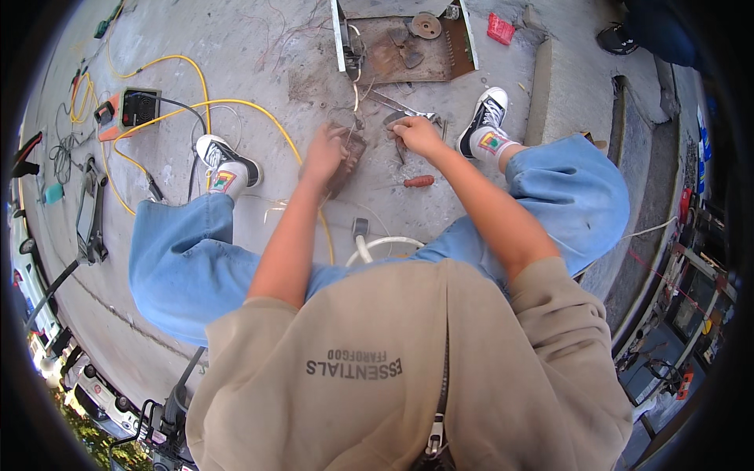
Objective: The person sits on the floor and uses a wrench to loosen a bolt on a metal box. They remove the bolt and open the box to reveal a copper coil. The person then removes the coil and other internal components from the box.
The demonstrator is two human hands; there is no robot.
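My left hand (323, 154) is closed at the upper end of a rusty brown block-like part (342, 174) with thin wires, which lies on the ground between my feet. Some of its fingertips are blurred. My right hand (419, 136) pinches something small beside a dark grey piece (394, 118); what exactly it grips is too small to make out. Just beyond lies a long, flat metal tool (397, 103). A screwdriver with a red handle (419, 181) rests on the concrete, nearer to me than the right hand.
Ahead stands an open, rusty metal casing (377, 72) with a fan blade inside. To the left are an orange-and-black machine (129, 114) and a looping yellow cable (206, 86). A plug (360, 228) lies close to me. A concrete step (559, 94) borders the right side.
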